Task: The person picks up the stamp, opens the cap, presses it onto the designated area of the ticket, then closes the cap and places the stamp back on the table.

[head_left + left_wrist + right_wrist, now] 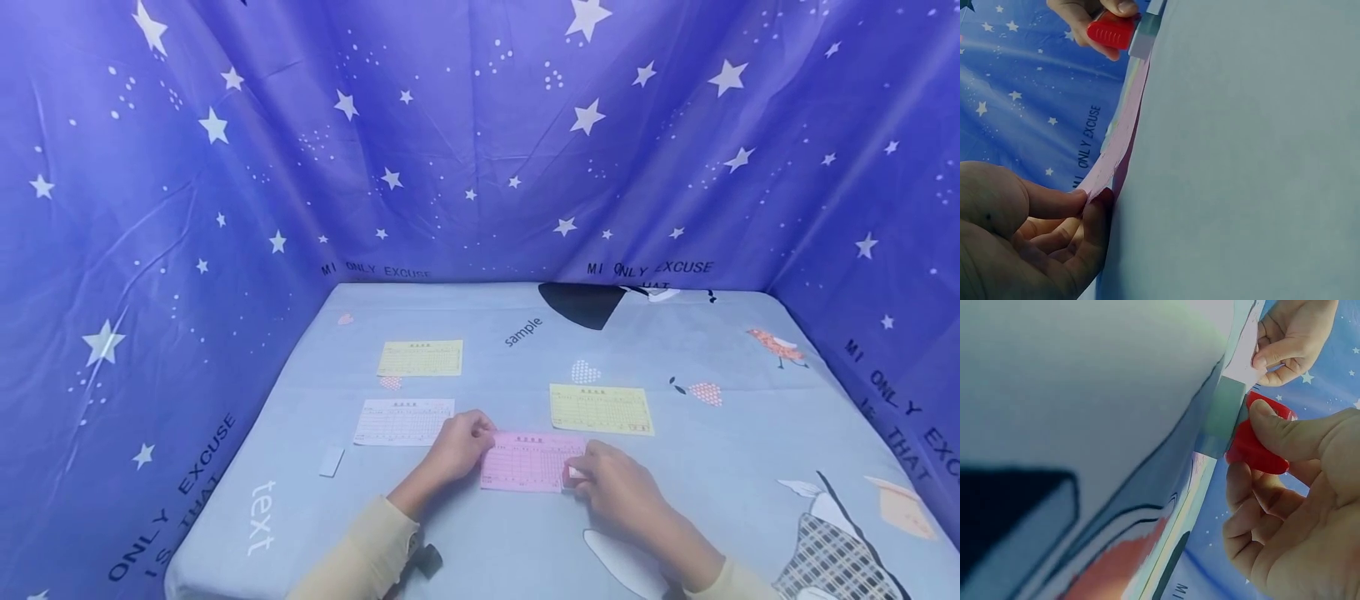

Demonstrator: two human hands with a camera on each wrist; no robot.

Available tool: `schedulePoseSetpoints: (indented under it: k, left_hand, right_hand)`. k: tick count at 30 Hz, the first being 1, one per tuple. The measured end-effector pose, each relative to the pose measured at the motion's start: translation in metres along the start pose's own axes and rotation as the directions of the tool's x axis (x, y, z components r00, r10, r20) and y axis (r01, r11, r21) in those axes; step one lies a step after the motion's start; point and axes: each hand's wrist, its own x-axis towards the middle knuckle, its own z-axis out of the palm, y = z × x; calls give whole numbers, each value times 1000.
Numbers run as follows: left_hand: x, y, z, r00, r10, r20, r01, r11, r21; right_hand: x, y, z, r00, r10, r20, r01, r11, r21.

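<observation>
A pink printed form slip (pixel 525 462) lies at the front middle of the bed-like surface. My left hand (pixel 459 446) pinches its upper left corner between thumb and fingers; the left wrist view shows the pinched edge of the slip (pixel 1113 147) lifted and curved. My right hand (pixel 618 483) grips a red-handled stamp (pixel 1263 440) with a pale grey rectangular block. That block is at the slip's right end, and whether it touches the paper I cannot tell. Behind the right hand lies a yellow slip (pixel 602 408) with small red marks at its lower right.
A white slip (pixel 401 422) lies left of my left hand, with another yellow slip (pixel 420 358) farther back. A small pale rectangular piece (pixel 332 462) sits at the left. Starry blue curtains (pixel 480 150) hang around the back and sides of the patterned cloth surface (pixel 720 475).
</observation>
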Motion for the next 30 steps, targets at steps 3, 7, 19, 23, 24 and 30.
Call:
schedulePoseSetpoints:
  k: [3,7,19,23,24,30]
  left_hand:
    - [0,1,-2,1000,6,-6,-7,1000,-15]
    - [-1,1,-2,1000,-9,-6,9,999,-46]
    - [0,11,10,1000,-8,26,11,990,-141]
    - [4,17,21,999,9,49,-2,989,-149]
    - [5,19,23,999,9,52,-1,989,-148]
    - [12,30,41,998,-9,57,18,986,-166]
  right_hand:
    - [0,0,-1,1000,0,-8,0,1000,8]
    - [-1,0,-7,999,39,-4,-39,998,59]
    - [-27,18,-67,941,232,-246,-160,947,279]
    - [-42,28,-77,896,186,-404,-93,967,238]
    - [-45,30,-79,882,175,-437,-80,970,228]
    - [-56,43,-88,836,182,-517,-71,972,226]
